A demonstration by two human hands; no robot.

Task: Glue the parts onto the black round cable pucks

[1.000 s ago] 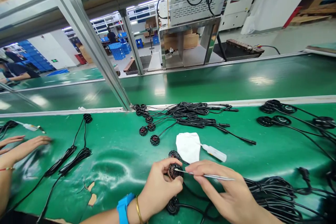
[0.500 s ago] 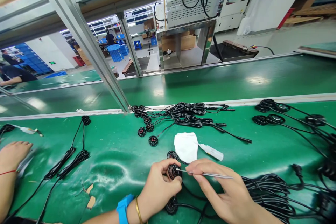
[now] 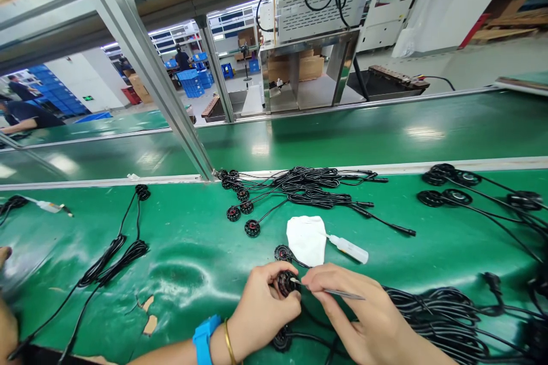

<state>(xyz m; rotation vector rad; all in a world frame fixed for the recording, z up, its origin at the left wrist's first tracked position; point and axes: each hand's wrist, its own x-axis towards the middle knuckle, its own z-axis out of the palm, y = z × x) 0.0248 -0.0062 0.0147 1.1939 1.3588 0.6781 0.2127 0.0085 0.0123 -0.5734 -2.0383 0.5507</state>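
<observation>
My left hand point(image 3: 268, 302), with a blue band and a gold bangle at its wrist, is closed around a small round black disc-shaped part point(image 3: 286, 283). Between the thumb and fingers of my right hand point(image 3: 355, 302) is a slim metal tool point(image 3: 342, 293) that looks like tweezers. Its pale tip meets or nearly meets the face of the disc; exact contact cannot be told. Just beyond lies a similar round part point(image 3: 282, 253), beside a white cloth point(image 3: 306, 239). Against the cloth rests a small clear dropper bottle point(image 3: 351, 250). Another round part point(image 3: 281, 339) is partly hidden below my left hand.
Bundled black cables with round ends point(image 3: 317, 182) lie along the back edge. More coils point(image 3: 440, 319) and round parts point(image 3: 445, 197) are at right. Two cabled parts point(image 3: 124, 256) lie left. A metal post point(image 3: 171, 97) rises behind; another person's hand point(image 3: 5, 256) shows far left.
The metal tool has tilted slightly, its rear end lower, while my left hand keeps its hold. The other person's hand at far left has drawn mostly out of view. The view shifted slightly.
</observation>
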